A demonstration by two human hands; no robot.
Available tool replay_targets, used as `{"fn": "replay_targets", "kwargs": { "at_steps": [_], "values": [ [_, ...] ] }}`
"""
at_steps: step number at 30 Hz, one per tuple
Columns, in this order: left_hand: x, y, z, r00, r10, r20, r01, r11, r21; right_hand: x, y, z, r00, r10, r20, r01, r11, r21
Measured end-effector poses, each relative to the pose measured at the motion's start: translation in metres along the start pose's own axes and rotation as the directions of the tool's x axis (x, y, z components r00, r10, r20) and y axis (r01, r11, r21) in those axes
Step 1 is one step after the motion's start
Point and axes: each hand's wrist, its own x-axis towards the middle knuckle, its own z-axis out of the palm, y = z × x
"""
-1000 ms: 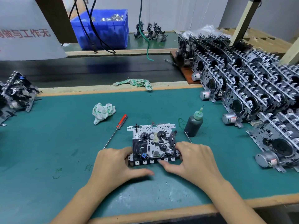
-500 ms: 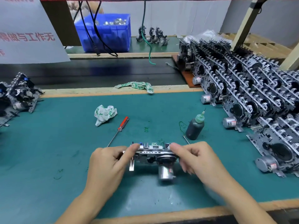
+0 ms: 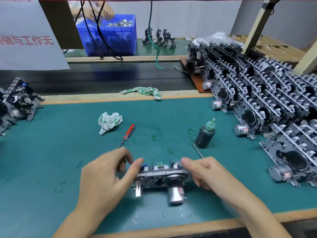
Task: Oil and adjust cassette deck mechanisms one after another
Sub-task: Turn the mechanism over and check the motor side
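Both hands, L (image 3: 106, 176) & R (image 3: 205, 172), grip deck mechanism (image 3: 161, 177) on edge; sign (image 3: 25, 40) reads "工作无".

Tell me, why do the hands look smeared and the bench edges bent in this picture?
Head view: motion blur softens both hands, the left hand and right hand, and the cassette mechanism between them; its motor can shows bright glare. The wide-angle lens bows the wooden bench edge. The oil bottle and red screwdriver farther back stay sharper, under even lighting with soft shadows.
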Motion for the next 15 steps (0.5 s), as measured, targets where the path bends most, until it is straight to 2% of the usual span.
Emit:
{"fn": "replay_targets", "kwargs": {
  "at_steps": [2, 4, 8, 10, 15],
  "values": [
    [0.004, 0.004, -0.004, 0.999, 0.027, -0.043, -0.033, 0.989, -0.141, -0.003, 0.008, -0.006, 0.997, -0.054, -0.053, 0.055, 0.998, 0.029],
    [0.007, 0.011, -0.005, 0.995, 0.094, -0.039, -0.1, 0.973, -0.206, -0.006, 0.01, -0.007, 0.987, -0.149, -0.061, 0.153, 0.986, 0.073],
    [0.011, 0.031, 0.003, 0.953, 0.291, 0.088, -0.261, 0.933, -0.249, -0.005, 0.011, 0.001, 0.946, -0.322, 0.037, 0.322, 0.947, 0.008],
    [0.012, 0.036, 0.008, 0.932, 0.336, 0.132, -0.302, 0.927, -0.224, -0.001, 0.009, 0.007, 0.942, -0.334, 0.033, 0.334, 0.942, -0.016],
    [0.015, 0.035, 0.011, 0.901, 0.404, 0.155, -0.375, 0.908, -0.186, 0.004, 0.011, 0.01, 0.95, -0.307, 0.06, 0.304, 0.951, 0.056]
  ]
}}
